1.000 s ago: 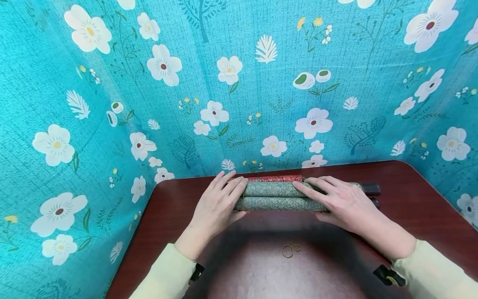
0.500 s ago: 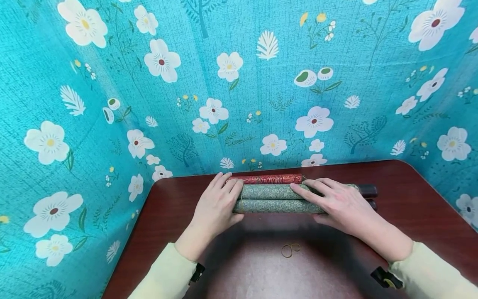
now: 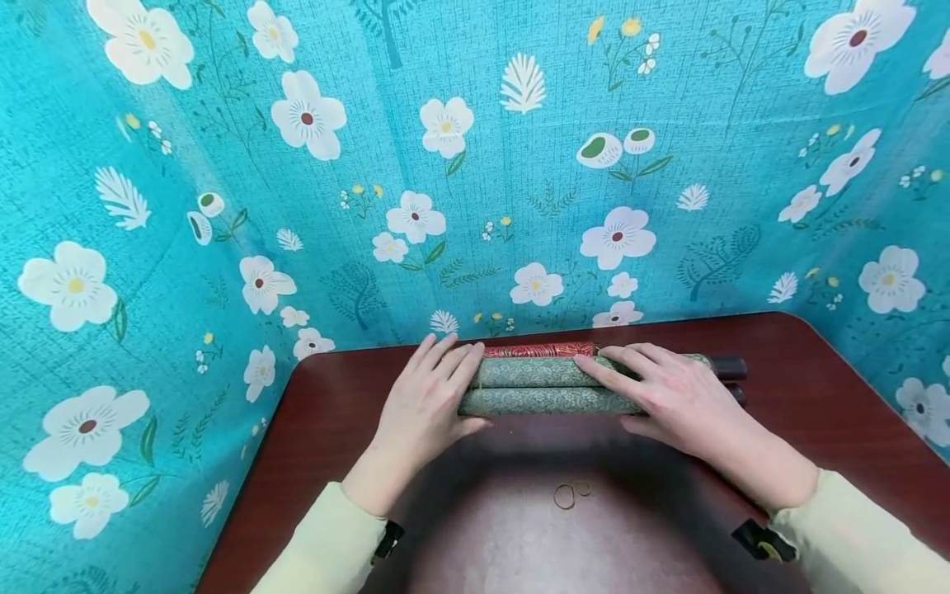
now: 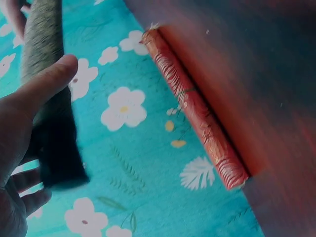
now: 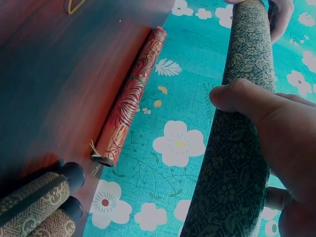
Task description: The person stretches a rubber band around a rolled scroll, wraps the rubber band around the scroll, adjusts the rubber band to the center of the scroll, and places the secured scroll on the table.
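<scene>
Two green brocade scrolls, a back scroll [image 3: 530, 372] and a front scroll [image 3: 549, 402], lie side by side above the table in the head view. My left hand [image 3: 426, 396] grips their left end, its thumb at the near side and its fingers over the back. Near their right end my right hand [image 3: 679, 400] holds them the same way, dark knobs [image 3: 729, 368] sticking out past it. The thumb [image 5: 242, 96] presses the green roll in the right wrist view. A dark end knob [image 4: 61, 158] shows by my left fingers. Behind lies a red patterned scroll [image 3: 534, 351], partly covered.
Two tan scrolls [image 5: 37, 197] with dark knobs lie on the table at the right wrist view's lower left. Two thin rubber bands [image 3: 565, 496] rest on the dark red tabletop [image 3: 334, 412] in front. A turquoise flowered cloth [image 3: 549, 190] hangs behind and to the left.
The whole head view has shifted slightly. The red scroll shows more half a second ago, and the green scrolls cover more of it now. Both hands keep their hold.
</scene>
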`<state>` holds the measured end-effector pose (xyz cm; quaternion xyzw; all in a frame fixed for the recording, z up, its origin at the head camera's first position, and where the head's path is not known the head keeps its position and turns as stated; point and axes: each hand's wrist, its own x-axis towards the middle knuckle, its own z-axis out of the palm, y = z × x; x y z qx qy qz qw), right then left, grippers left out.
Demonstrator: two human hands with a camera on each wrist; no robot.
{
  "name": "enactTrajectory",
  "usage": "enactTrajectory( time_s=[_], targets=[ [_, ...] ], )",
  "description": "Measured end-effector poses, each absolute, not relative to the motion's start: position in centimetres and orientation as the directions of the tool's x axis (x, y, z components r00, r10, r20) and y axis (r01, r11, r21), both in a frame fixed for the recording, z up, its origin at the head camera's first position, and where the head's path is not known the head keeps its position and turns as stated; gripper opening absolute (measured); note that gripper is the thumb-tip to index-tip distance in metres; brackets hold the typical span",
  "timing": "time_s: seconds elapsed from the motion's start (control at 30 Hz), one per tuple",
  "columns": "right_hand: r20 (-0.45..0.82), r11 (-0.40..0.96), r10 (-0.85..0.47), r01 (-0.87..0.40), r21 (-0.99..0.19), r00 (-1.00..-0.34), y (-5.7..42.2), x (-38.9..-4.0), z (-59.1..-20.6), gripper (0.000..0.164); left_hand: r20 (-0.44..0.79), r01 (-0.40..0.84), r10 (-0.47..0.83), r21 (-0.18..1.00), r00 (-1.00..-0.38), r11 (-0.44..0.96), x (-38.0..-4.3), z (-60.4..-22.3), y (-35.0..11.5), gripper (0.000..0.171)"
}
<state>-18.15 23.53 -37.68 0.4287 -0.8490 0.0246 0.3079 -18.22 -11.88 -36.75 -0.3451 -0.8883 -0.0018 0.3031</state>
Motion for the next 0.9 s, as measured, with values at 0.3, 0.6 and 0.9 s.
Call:
enactTrajectory(
  time_s=[0.3,0.6,0.9],
  targets=[
    [0.559,0.637,-0.702,-0.74,0.216,-0.441,23.8,-18.5,-37.6,0.114,0.538,0.63,0.631,-0.218,-0.559,0.745,-18.6,-36.6,-11.9,0.086],
    [0.585,0.644,-0.689,-0.731,0.226,-0.427,23.3,-18.1,-37.4,0.114,0.601,0.649,0.644,-0.256,-0.473,0.717,-18.7,-36.7,-11.1,0.09],
    [0.591,0.645,-0.688,-0.728,0.232,-0.421,23.4,-18.4,-37.3,0.114,0.624,0.612,0.624,-0.278,-0.47,0.74,-18.2,-36.2,-11.5,0.101]
  ],
)
